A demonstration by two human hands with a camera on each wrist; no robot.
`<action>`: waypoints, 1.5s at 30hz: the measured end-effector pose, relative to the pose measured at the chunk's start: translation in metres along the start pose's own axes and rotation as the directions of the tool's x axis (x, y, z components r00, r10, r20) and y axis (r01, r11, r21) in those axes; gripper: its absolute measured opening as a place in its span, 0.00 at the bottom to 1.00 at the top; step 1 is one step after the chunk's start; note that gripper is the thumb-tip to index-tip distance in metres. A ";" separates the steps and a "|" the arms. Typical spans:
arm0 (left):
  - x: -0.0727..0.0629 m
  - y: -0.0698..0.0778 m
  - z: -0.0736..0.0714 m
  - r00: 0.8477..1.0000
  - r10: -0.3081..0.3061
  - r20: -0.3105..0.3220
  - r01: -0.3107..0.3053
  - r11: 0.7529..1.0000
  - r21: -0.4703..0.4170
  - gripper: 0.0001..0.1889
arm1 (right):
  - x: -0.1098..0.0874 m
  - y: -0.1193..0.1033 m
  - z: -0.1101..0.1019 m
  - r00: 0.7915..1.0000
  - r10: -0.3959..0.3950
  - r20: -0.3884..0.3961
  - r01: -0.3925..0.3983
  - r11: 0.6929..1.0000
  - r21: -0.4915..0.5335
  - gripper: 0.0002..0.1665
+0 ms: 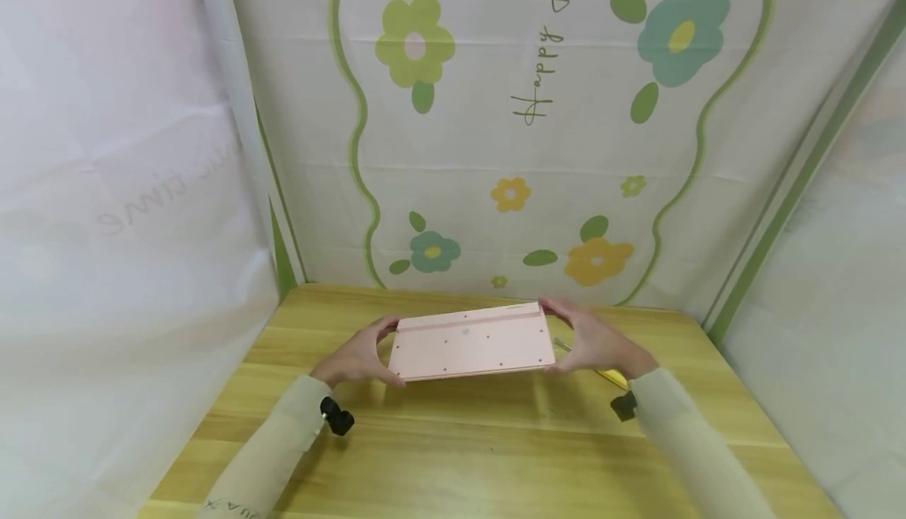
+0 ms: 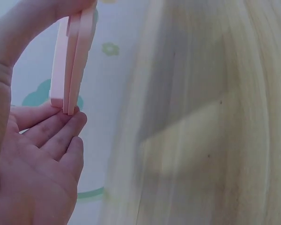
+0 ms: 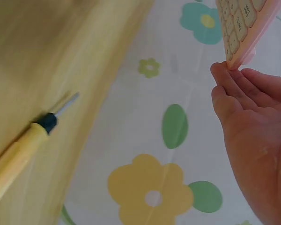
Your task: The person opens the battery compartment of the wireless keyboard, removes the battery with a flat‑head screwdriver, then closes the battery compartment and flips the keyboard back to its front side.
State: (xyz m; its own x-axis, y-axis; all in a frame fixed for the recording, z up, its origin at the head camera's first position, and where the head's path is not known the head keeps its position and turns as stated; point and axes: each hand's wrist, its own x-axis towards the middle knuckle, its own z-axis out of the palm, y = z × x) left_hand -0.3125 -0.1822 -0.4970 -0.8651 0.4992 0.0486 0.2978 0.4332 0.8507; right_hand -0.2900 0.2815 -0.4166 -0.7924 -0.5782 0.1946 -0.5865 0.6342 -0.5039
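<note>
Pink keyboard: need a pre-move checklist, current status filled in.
1. Left hand grips one end of the keyboard: ok.
2. Right hand grips the opposite end: ok.
3. Keyboard lifted off the table: ok.
4. Underside facing the head camera: ok.
5. Every dark dot there a seated screw: cannot tell, too small.
6. A hand free for the screwdriver: not ok, both hold the keyboard; it lies on the table.

wood table (image 1: 460, 456) at 6 o'clock in head view, yellow-handled screwdriver (image 3: 19, 154) on it at 4, flower-print backdrop (image 1: 467, 138) at 12, left curtain (image 1: 127, 134) at 9, right curtain (image 1: 835, 283) at 3
</note>
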 end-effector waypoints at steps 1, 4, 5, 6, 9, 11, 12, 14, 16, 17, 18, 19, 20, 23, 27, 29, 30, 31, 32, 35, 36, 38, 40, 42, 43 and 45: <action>0.000 0.000 0.000 1.000 0.003 0.001 -0.003 1.000 0.004 0.67 | -0.001 0.003 0.004 1.000 0.006 0.004 -0.006 1.000 0.004 0.78; 0.001 -0.002 0.002 1.000 0.004 0.004 -0.005 1.000 0.019 0.65 | -0.005 0.013 0.017 1.000 0.009 0.010 -0.009 1.000 -0.003 0.76; 0.001 -0.002 0.003 1.000 0.003 0.007 -0.003 1.000 0.023 0.65 | -0.007 0.015 0.021 1.000 0.014 0.016 -0.014 1.000 -0.004 0.75; 0.001 -0.003 0.004 1.000 0.002 0.011 -0.003 1.000 0.028 0.65 | -0.008 0.018 0.026 1.000 0.016 0.020 -0.016 1.000 -0.006 0.74; 0.002 -0.006 0.007 1.000 0.003 0.022 -0.004 0.999 0.051 0.65 | -0.013 0.025 0.038 0.999 0.027 0.038 -0.027 1.000 -0.011 0.73; 0.003 -0.009 0.010 1.000 -0.001 0.031 0.000 0.998 0.055 0.67 | -0.016 0.031 0.045 0.998 0.044 0.054 -0.044 0.999 -0.008 0.73; 0.003 -0.011 0.012 0.999 -0.007 0.036 0.005 0.999 0.051 0.67 | -0.017 0.033 0.048 0.997 0.051 0.059 -0.051 0.999 -0.011 0.74; 0.004 -0.014 0.015 0.999 -0.019 0.043 0.017 0.999 0.048 0.68 | -0.019 0.038 0.054 0.995 0.065 0.071 -0.064 0.998 -0.008 0.73; 0.005 -0.018 0.018 0.998 -0.033 0.049 0.030 0.999 0.044 0.69 | -0.021 0.042 0.059 0.993 0.084 0.085 -0.085 0.996 0.004 0.73; 0.006 -0.019 0.019 0.998 -0.038 0.051 0.036 0.998 0.044 0.70 | -0.022 0.043 0.061 0.992 0.091 0.091 -0.093 0.996 0.014 0.73; 0.006 -0.020 0.020 0.998 -0.043 0.052 0.040 0.998 0.053 0.70 | -0.023 0.044 0.063 0.991 0.096 0.095 -0.099 0.995 0.023 0.73; 0.007 -0.021 0.021 0.998 -0.046 0.049 0.043 0.997 0.063 0.70 | -0.024 0.045 0.065 0.990 0.101 0.094 -0.104 0.994 0.024 0.73; 0.007 -0.022 0.022 0.998 -0.048 0.046 0.045 0.996 0.073 0.70 | -0.025 0.045 0.067 0.989 0.115 0.094 -0.118 0.993 0.029 0.73; 0.009 -0.025 0.024 0.998 -0.059 0.036 0.054 0.992 0.114 0.70 | -0.027 0.046 0.072 0.984 0.151 0.092 -0.153 0.988 0.015 0.74; 0.012 -0.025 0.026 0.997 -0.074 0.019 0.070 0.984 0.161 0.70 | -0.028 0.050 0.076 0.973 0.204 0.103 -0.203 0.979 -0.026 0.73; 0.013 -0.024 0.027 0.997 -0.082 0.014 0.078 0.980 0.181 0.70 | -0.027 0.053 0.077 0.970 0.218 0.109 -0.214 0.976 -0.050 0.73; 0.013 -0.023 0.027 0.997 -0.082 0.014 0.078 0.978 0.192 0.70 | -0.027 0.054 0.078 0.970 0.217 0.109 -0.211 0.976 -0.061 0.73; 0.013 -0.023 0.028 0.996 -0.083 0.014 0.079 0.976 0.201 0.70 | -0.027 0.055 0.078 0.971 0.213 0.108 -0.206 0.976 -0.073 0.73; 0.013 -0.023 0.028 0.997 -0.080 0.011 0.076 0.975 0.208 0.70 | -0.027 0.056 0.079 0.972 0.207 0.107 -0.198 0.977 -0.082 0.73; 0.013 -0.020 0.029 0.997 -0.080 0.010 0.075 0.972 0.224 0.70 | -0.026 0.056 0.079 0.975 0.197 0.103 -0.186 0.976 -0.113 0.73; 0.013 -0.018 0.029 0.997 -0.079 0.010 0.075 0.971 0.226 0.70 | -0.026 0.056 0.079 0.975 0.194 0.104 -0.182 0.977 -0.115 0.73; 0.012 -0.016 0.030 0.997 -0.079 0.007 0.076 0.969 0.235 0.70 | -0.024 0.055 0.079 0.976 0.191 0.105 -0.177 0.976 -0.124 0.73; 0.012 -0.015 0.031 0.997 -0.083 0.007 0.079 0.966 0.247 0.69 | -0.023 0.054 0.078 0.977 0.184 0.110 -0.170 0.977 -0.128 0.73; 0.012 -0.014 0.032 0.996 -0.084 0.007 0.079 0.963 0.258 0.69 | -0.022 0.053 0.078 0.975 0.186 0.119 -0.170 0.977 -0.127 0.72; 0.012 -0.014 0.032 0.996 -0.086 0.008 0.081 0.961 0.263 0.69 | -0.022 0.053 0.078 0.975 0.186 0.122 -0.170 0.977 -0.132 0.72; 0.011 -0.014 0.033 0.996 -0.090 0.008 0.085 0.962 0.259 0.69 | -0.022 0.054 0.078 0.974 0.187 0.130 -0.170 0.976 -0.134 0.73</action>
State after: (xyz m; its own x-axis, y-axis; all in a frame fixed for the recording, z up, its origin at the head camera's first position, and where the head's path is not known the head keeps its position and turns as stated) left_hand -0.3131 -0.1580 -0.5260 -0.8850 0.4644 -0.0327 0.3177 0.6538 0.6868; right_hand -0.2913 0.2879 -0.5135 -0.8593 -0.5113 -0.0146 -0.4608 0.7860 -0.4122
